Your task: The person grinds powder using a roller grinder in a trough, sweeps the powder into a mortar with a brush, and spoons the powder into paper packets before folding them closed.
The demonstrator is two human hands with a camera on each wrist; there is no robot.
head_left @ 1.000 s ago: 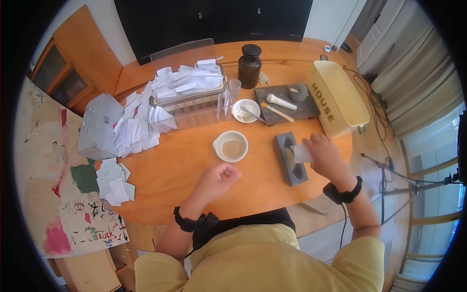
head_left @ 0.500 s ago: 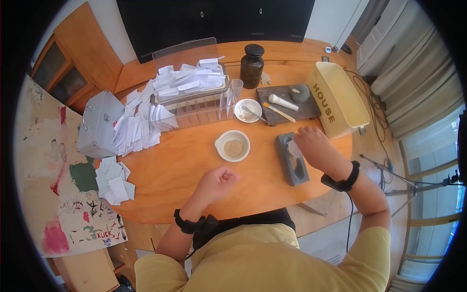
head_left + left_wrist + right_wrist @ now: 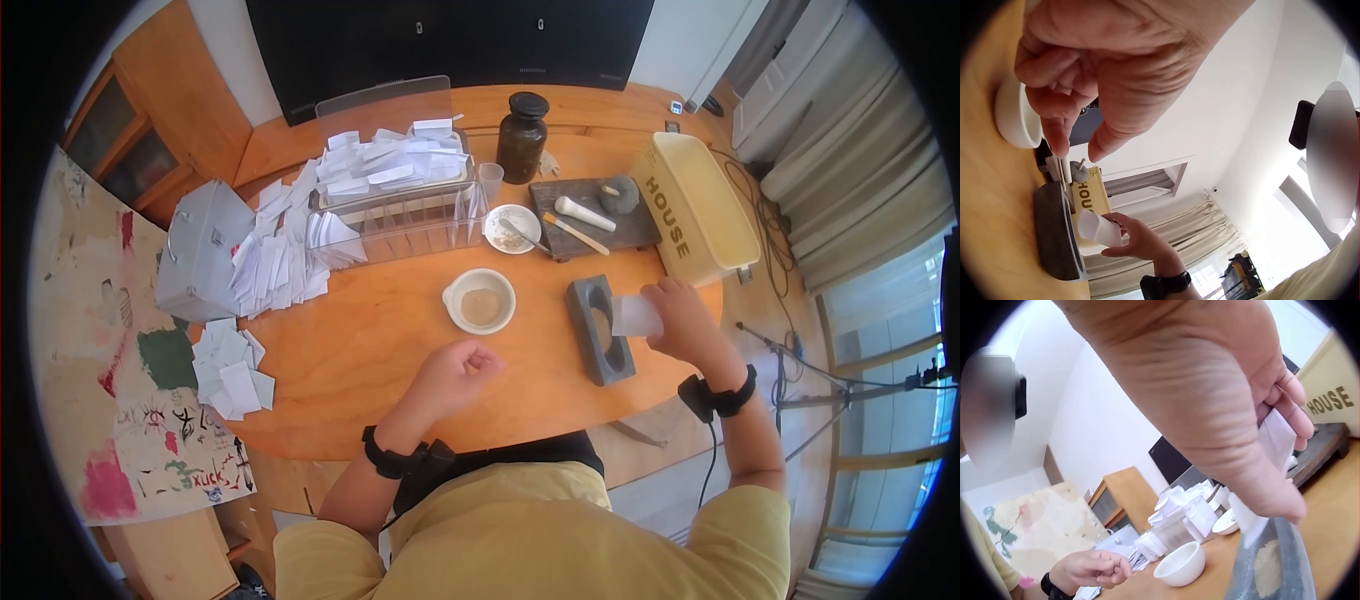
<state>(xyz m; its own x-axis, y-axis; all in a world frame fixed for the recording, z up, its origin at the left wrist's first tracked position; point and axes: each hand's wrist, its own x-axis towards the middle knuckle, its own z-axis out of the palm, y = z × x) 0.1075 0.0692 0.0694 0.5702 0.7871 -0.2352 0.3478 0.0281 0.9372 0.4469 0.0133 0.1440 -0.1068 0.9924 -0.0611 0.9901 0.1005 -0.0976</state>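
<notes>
My right hand point(image 3: 690, 322) pinches a small white paper packet point(image 3: 637, 315) by its outer end. The packet's mouth gapes round in the left wrist view and points at the grey stone trough point(image 3: 588, 300). Tan powder point(image 3: 1267, 569) lies in the hollow of that trough, just below the packet in the right wrist view. My left hand point(image 3: 452, 378) hovers near the table's front, fingers loosely curled, thumb apart, holding nothing. Just beyond it stands a white mortar bowl point(image 3: 450, 302) with a spout and tan powder inside.
A dark board point(image 3: 625, 238) carries a white pestle, a brush and a round stone. Beside it are a white dish point(image 3: 503, 243), a brown jar point(image 3: 521, 145) and a yellow HOUSE bin point(image 3: 665, 205). Paper packets point(image 3: 275, 265) heap around a clear box and a silver case point(image 3: 195, 250).
My right hand rose and turned over the trough half a second ago, then came back lower and to the right, still holding the packet. The left hand shifted slightly right.
</notes>
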